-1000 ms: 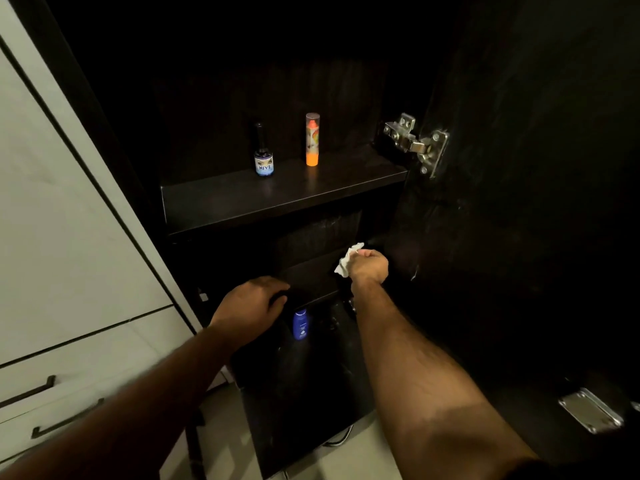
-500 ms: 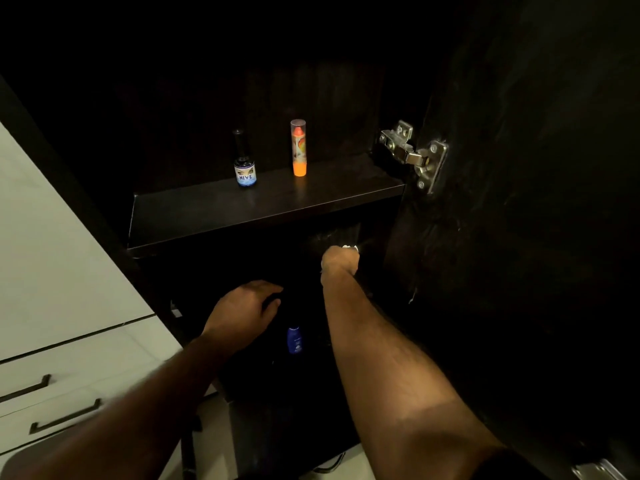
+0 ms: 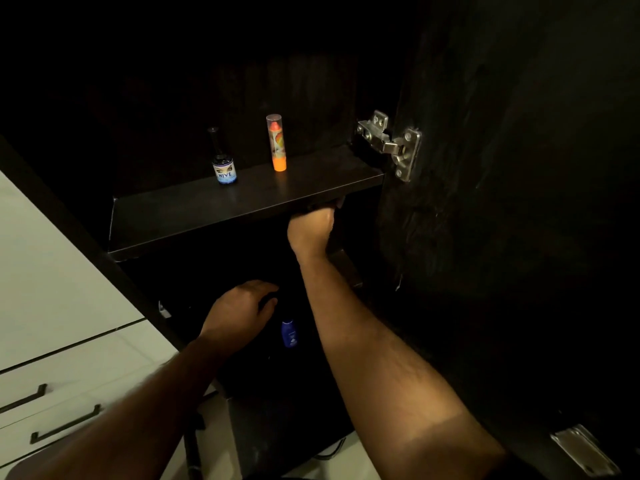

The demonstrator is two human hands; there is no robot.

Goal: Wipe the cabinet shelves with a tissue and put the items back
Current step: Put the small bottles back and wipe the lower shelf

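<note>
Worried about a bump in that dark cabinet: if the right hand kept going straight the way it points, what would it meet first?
Probably the underside of the upper shelf: the right hand reaches under its front edge. Depth is unclear.

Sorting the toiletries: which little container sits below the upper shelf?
The blue bottle, beside the left hand; the dark bottle and orange tube stand on the upper shelf.

Readable only: "NIVE" in dark letters on the label of the small dark bottle [image 3: 224, 168], left on the upper shelf [image 3: 194, 209]. Blue bottle [image 3: 289, 333] lettering illegible.
</note>
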